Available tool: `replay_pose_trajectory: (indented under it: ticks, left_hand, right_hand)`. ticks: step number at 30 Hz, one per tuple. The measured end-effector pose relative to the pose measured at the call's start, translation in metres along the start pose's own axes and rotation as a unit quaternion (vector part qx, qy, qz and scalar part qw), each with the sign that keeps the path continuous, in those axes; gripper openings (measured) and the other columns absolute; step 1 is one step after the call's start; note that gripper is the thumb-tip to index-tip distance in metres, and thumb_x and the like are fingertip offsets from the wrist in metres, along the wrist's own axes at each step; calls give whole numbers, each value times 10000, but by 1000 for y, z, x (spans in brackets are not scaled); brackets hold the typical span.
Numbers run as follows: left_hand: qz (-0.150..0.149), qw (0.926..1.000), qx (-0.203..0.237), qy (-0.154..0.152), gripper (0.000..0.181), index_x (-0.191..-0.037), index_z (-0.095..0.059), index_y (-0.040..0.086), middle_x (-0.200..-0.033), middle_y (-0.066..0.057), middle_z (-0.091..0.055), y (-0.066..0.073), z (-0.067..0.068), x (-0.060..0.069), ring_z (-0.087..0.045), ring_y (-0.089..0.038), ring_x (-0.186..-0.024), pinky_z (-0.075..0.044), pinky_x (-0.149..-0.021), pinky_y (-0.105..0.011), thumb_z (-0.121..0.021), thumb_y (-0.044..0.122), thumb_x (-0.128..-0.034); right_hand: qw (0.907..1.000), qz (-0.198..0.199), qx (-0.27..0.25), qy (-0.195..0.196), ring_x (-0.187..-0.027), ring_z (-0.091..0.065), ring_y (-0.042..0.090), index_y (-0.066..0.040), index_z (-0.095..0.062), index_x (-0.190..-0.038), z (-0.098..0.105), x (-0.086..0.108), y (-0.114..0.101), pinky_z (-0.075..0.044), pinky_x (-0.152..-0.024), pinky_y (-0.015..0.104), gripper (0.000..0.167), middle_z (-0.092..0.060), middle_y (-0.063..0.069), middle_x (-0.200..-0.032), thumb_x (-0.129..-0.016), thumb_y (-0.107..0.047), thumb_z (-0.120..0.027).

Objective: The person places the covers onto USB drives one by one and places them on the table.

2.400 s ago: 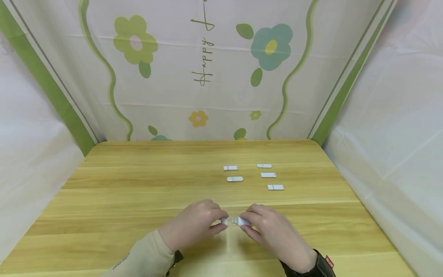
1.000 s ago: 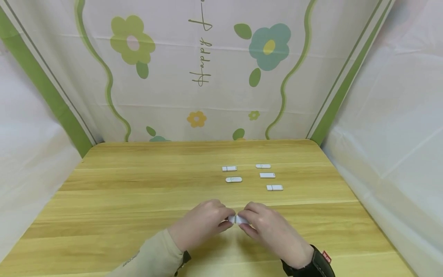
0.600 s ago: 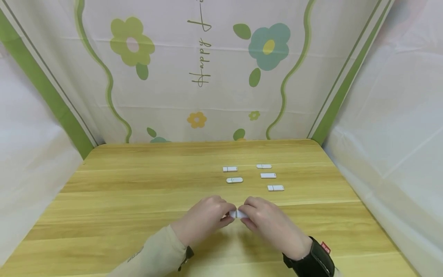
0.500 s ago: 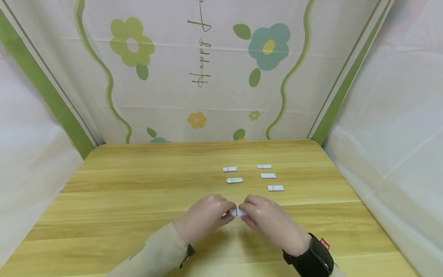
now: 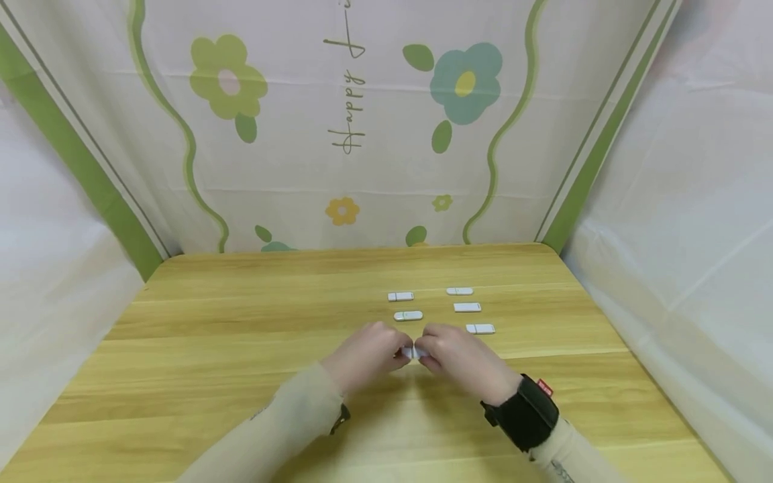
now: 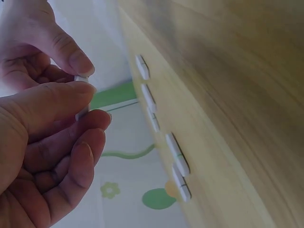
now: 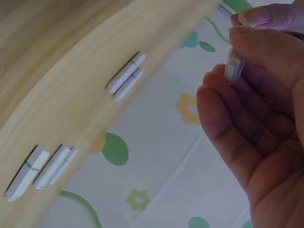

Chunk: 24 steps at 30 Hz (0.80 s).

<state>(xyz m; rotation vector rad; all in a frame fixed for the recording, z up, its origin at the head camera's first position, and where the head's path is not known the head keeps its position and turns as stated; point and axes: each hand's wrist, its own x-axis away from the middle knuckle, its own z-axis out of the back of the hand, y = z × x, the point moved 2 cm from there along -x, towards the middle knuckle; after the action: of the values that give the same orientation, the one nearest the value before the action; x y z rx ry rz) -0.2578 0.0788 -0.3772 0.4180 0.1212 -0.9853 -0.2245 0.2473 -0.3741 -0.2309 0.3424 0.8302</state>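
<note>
A white USB flash drive (image 5: 421, 352) is held level above the table, its cap (image 5: 407, 352) against its body with a thin seam between. My left hand (image 5: 368, 357) pinches the cap end between thumb and fingers. From the other side my right hand (image 5: 464, 361) pinches the body. In the left wrist view, a slim white edge of the drive (image 6: 82, 113) shows between the fingers. The right wrist view has the drive's end (image 7: 234, 66) poking out under the thumb. Fingers cover most of the drive.
Beyond the hands, several white flash drives lie in two loose columns: the left column has a rounded one (image 5: 408, 316), the right column a square-ended one (image 5: 480, 329) nearest me. The wooden table (image 5: 241, 322) ends at a flowered curtain (image 5: 290, 168).
At first the cap was apart from the drive and its metal plug showed; the two came together. Since then both hands have moved forward over the table with the drive.
</note>
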Motion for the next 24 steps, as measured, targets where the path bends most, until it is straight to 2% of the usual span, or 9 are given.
replay_pose_trajectory:
  ticks: [5, 9, 13, 19, 24]
  left_hand:
    - [138, 9995, -55, -275, 196, -696, -649, 102, -629, 72, -553, -11, -8, -12, -406, -44, -570, -366, -529, -157, -733, -21, -824]
    - [345, 9979, -130, -526, 226, -682, -630, 130, -625, 99, -529, -19, -15, -21, -405, -37, -568, -368, -532, -153, -737, 24, -850]
    - [524, 9963, -7, -688, 238, -671, -627, 144, -615, 102, -519, -25, -21, -28, -401, -34, -564, -358, -529, -153, -725, 29, -855]
    - [526, 9956, -38, -776, 211, -682, -651, 149, -635, 112, -552, -32, -28, -36, -418, -43, -576, -375, -537, -171, -741, 15, -819]
    - [563, 9944, 45, -892, 213, -679, -655, 149, -630, 111, -546, -40, -35, -41, -419, -47, -574, -379, -530, -178, -748, 46, -840]
  right_hand:
    - [9995, -110, 61, -292, -649, -451, 56, -88, -702, -859, -11, -6, 14, -402, -557, 166, 82, -536, -41, -780, -847, -34, -762]
    - [9988, -191, 15, -443, -657, -463, 54, -83, -715, -854, -17, -9, 24, -407, -559, 168, 72, -549, -44, -783, -847, -24, -756]
    - [9978, -254, -168, -594, -680, -509, 52, -83, -738, -873, -23, -10, 32, -444, -580, 169, 89, -586, -31, -802, -831, -10, -764]
    - [9964, -315, -321, -722, -715, -561, 64, -67, -752, -865, -32, -12, 45, -483, -610, 192, 102, -629, 9, -827, -796, -7, -798]
    - [9953, -344, -444, -790, -701, -541, 64, -62, -746, -829, -40, -15, 53, -480, -606, 203, 110, -626, -4, -806, -774, 13, -806]
